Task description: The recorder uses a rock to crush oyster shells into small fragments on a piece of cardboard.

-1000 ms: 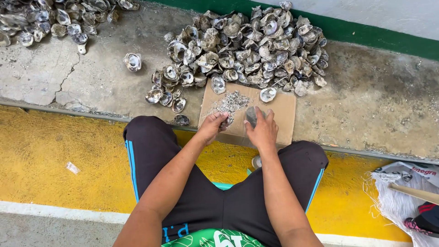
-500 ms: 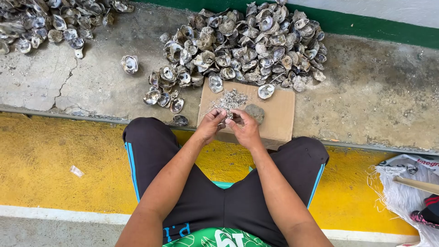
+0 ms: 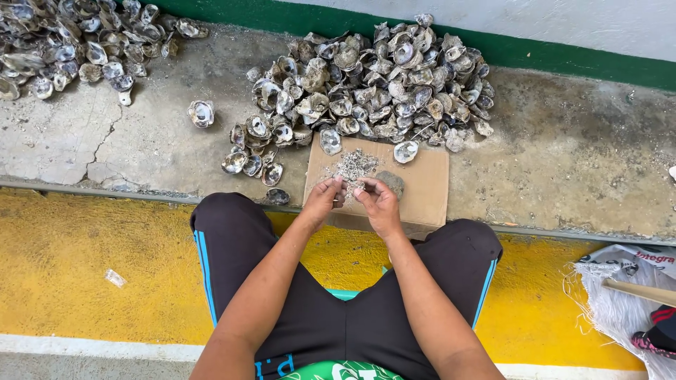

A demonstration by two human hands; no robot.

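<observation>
The person sits with both hands meeting in the middle of the frame over a cardboard sheet [image 3: 422, 186]. The left hand [image 3: 322, 200] and the right hand [image 3: 379, 204] have fingers pinched narrow on a small shell fragment [image 3: 350, 188] between them. Just above lies a little mound of crushed shell [image 3: 354, 165], and a grey stone [image 3: 391, 183] is beside the right hand. I judge only a small part is crushed: the big pile of oyster shells [image 3: 373, 84] above remains whole.

Bright, even daylight – hardly any shadows, no real glare, everything's sharp, just slight wide-angle stretch toward the frame corners.
</observation>
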